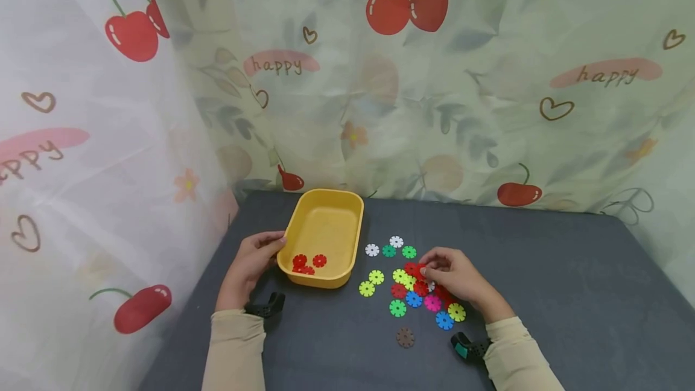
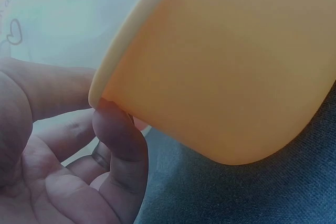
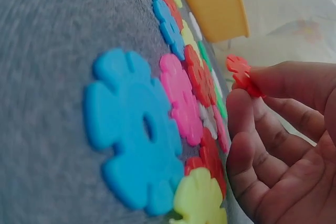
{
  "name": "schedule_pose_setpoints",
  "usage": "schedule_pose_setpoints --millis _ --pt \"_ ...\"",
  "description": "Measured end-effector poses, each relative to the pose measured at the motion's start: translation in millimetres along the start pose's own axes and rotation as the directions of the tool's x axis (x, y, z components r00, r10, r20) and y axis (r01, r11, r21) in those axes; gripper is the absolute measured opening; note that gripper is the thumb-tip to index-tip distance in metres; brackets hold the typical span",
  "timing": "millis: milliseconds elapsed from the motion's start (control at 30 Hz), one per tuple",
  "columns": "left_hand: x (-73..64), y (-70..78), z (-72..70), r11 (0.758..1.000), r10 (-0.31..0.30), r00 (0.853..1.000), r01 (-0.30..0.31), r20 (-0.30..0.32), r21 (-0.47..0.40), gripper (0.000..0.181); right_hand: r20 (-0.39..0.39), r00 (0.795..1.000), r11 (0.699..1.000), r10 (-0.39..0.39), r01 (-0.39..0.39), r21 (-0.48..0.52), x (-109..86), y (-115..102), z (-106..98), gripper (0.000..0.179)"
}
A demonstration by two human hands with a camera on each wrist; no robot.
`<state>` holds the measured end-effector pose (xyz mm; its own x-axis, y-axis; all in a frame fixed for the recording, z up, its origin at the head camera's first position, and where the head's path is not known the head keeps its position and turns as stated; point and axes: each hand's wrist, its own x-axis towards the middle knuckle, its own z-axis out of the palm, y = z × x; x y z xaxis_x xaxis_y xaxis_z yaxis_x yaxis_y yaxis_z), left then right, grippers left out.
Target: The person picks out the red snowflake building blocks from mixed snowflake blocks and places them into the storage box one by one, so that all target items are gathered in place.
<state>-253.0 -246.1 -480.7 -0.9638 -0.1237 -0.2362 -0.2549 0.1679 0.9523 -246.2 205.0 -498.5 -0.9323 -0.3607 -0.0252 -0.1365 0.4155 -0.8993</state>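
Observation:
On the left, my left hand pinches the near-left rim of a yellow plastic tray. In the left wrist view, thumb and finger grip the edge of the tray, which slopes. Several red snowflake discs lie at the tray's near end. My right hand pinches a red snowflake disc between thumb and fingertips, above the loose pile. Under and around that hand lie flat snowflake discs, among them a pink disc, a blue disc and a yellow disc.
White discs and green discs lie behind the pile, and a brown disc lies alone in front. A dark grey cloth covers the table. Printed curtains hang along its back and left.

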Motion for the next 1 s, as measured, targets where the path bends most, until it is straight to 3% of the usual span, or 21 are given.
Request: schedule_pose_setpoints --millis 300,567,733,1000 --pt "-0.1 0.2 1.5 1.0 0.009 1.0 -0.009 0.005 -0.006 0.044 -0.07 0.997 0.998 -0.019 0.023 0.064 3.3 -10.9 3.5 0.025" --pt "1.1 2.1 1.7 1.0 0.009 1.0 -0.009 0.005 -0.006 0.043 -0.142 0.989 0.992 -0.042 0.058 0.111 17.6 -26.4 18.2 0.025" --pt "1.4 -0.1 0.6 1.0 0.014 1.0 -0.014 0.009 -0.008 0.043 -0.131 0.991 0.987 -0.03 0.05 0.153 28.1 -37.3 35.5 0.024" --pt "0.0 -0.6 -0.7 1.0 0.002 1.0 -0.002 0.01 -0.008 0.044 -0.073 0.994 0.976 -0.082 0.094 0.195 43.0 -58.0 65.9 0.021"
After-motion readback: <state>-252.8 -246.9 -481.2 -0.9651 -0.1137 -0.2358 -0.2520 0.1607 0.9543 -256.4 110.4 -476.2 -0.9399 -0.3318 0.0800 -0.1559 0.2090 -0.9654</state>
